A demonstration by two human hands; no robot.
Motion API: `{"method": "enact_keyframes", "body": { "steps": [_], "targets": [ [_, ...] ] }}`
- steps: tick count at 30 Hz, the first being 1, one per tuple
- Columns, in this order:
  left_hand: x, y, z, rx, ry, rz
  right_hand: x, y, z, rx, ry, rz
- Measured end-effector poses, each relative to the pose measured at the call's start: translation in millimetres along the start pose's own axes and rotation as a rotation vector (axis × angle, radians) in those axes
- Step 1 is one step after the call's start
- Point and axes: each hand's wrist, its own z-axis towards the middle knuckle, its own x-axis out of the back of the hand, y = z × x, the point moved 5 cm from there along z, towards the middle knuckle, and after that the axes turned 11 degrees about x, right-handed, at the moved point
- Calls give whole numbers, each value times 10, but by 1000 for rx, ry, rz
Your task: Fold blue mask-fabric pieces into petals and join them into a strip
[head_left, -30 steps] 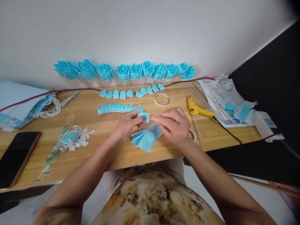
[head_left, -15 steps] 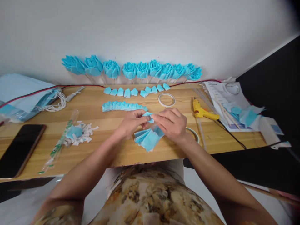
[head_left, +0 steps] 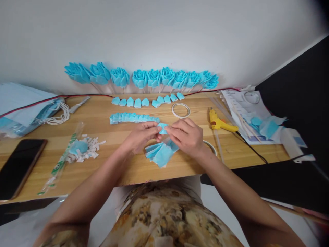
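Between my two hands is a small folded piece of blue fabric [head_left: 162, 128], pinched from both sides. My left hand [head_left: 144, 134] is closed on its left edge with thumb and fingers. At its right edge, the fingertips of my right hand [head_left: 187, 134] press together on it. Just below lies a fanned stack of blue fabric strips [head_left: 161, 153], partly under my right hand. An overlapping row of folded blue petals [head_left: 132, 117] lies beyond my left hand. Farther back, separate pointed petals [head_left: 138, 103] are lined up.
Blue fabric flowers [head_left: 154, 78] on sticks lean along the wall. A yellow glue gun [head_left: 221, 122] and a tape ring [head_left: 181, 116] lie to the right. At left are a phone [head_left: 22, 168], white paper scraps [head_left: 94, 147] and a bag of blue sheets [head_left: 23, 106].
The blue piece now shows a flatter face between my fingertips, with its right side folded in. Both hands stay nearly in place; the whole view has shifted slightly.
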Motion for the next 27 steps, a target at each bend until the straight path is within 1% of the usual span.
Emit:
{"method": "enact_keyframes", "body": {
  "steps": [2,5,7,9,12,13,15,18,20,24,27],
  "targets": [
    [21,-3,9,-6,14,-9,-3,-9,11,0,-54,22],
    [62,1,33,-27,50,-21,-27,-36,45,-15,-175,55],
    [87,4,49,-33,75,-16,-24,-20,68,-64,-227,80],
    [96,16,51,-40,98,42,17,53,87,-169,-205,149],
    [69,68,17,-74,127,241,76,227,73,-413,-117,348],
    [50,85,0,-81,132,307,68,270,57,-485,-112,429],
    [12,107,-32,-80,138,396,-6,296,17,-588,-163,590],
    [-30,116,-55,-77,143,449,-165,240,-60,-677,-245,743],
    [-43,117,-55,-95,145,423,-242,203,-104,-726,-212,792],
    [-67,115,-53,-144,140,352,-289,182,-145,-823,-3,888],
    [-105,98,-55,-162,107,370,-288,168,-143,-874,88,911]
  ]
}}
